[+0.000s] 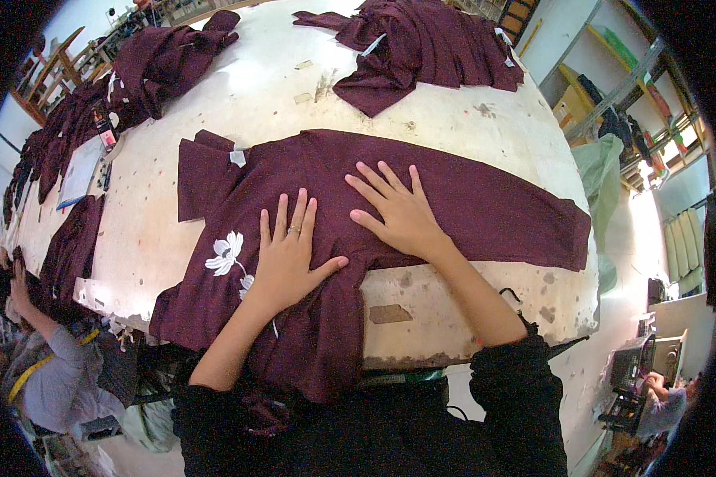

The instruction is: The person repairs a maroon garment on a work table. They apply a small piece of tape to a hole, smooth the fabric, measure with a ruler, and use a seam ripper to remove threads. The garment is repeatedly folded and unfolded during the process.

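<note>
A dark maroon garment (485,191) lies spread across the pale table, one long part reaching right and another hanging over the near edge. White flower embroidery (225,253) shows on its left part, and a small white tag (237,158) sits near its upper left. My left hand (290,250) rests flat on the cloth beside the flower, fingers spread, with a ring on one finger. To its right, my right hand (398,211) also lies palm down on the fabric, fingers apart. Neither hand grips the cloth.
More maroon garments are heaped at the far right (437,48) and far left (167,63) of the table (286,99). A clipboard with paper (79,175) lies at left. One co-worker (64,374) wears a yellow tape measure; another person (664,405) is at lower right.
</note>
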Motion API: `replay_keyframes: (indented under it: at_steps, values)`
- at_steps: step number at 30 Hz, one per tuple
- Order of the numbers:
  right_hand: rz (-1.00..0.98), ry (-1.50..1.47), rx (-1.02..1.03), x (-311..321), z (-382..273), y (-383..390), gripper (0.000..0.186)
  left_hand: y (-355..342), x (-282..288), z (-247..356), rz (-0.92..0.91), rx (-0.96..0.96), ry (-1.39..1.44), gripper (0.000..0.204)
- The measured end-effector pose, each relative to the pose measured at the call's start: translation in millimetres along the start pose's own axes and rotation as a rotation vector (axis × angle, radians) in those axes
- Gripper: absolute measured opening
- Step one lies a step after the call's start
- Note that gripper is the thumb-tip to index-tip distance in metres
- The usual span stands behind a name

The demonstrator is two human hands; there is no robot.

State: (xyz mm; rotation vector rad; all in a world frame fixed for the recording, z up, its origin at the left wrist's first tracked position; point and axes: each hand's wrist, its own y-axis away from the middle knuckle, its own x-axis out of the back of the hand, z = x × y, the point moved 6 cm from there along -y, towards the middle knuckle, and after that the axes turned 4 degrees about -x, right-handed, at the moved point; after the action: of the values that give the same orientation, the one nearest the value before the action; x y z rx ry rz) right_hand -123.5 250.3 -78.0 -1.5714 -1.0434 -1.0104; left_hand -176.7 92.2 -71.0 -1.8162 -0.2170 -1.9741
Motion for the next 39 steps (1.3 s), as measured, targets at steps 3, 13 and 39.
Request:
replay_keyframes:
  at_steps: [3,13,39]
  values:
    - [-0.001,0.0,-0.008,2,0,1,0.055,-1,1,1,-0.003,-0.001,0.001,0.092]
    - [0.004,-0.009,-0.002,2,1,1,0.055,1,3,-1,-0.012,-0.046,0.041,0.075]
    - [-0.009,0.001,0.011,1,2,2,0.054,69,87,-123,0.258,0.498,0.866,0.023]
